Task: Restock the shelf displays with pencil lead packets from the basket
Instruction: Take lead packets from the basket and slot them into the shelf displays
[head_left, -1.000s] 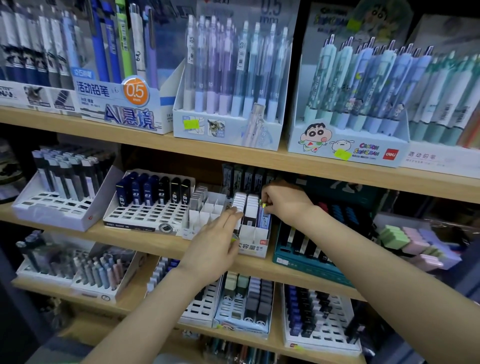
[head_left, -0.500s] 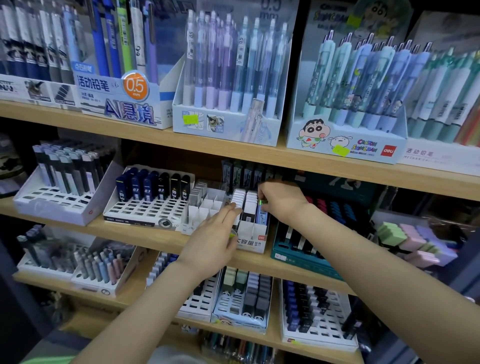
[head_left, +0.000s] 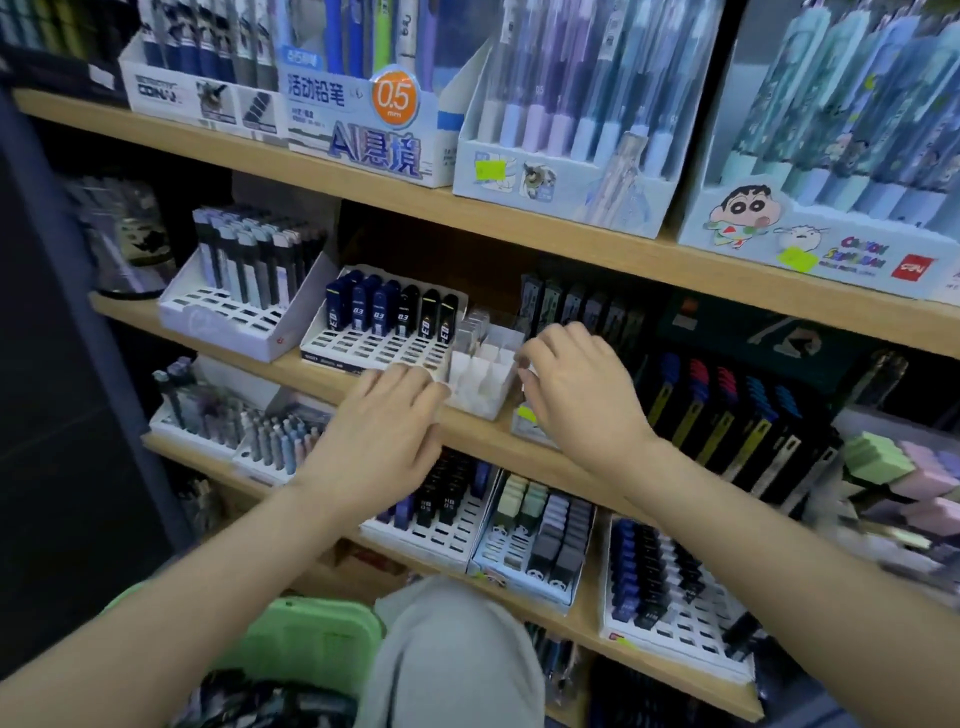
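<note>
The left hand (head_left: 384, 431) has flat fingers by the white box (head_left: 488, 387). The right hand (head_left: 576, 384) curls; its hold is hidden. Lead packets (head_left: 474, 328) stand in back slots. Best push gently, straight.

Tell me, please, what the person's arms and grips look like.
The left arm and right arm are bare, with no sleeve in view. The left grip and right grip wear no glove; no ring, watch or bracelet shows.
</note>
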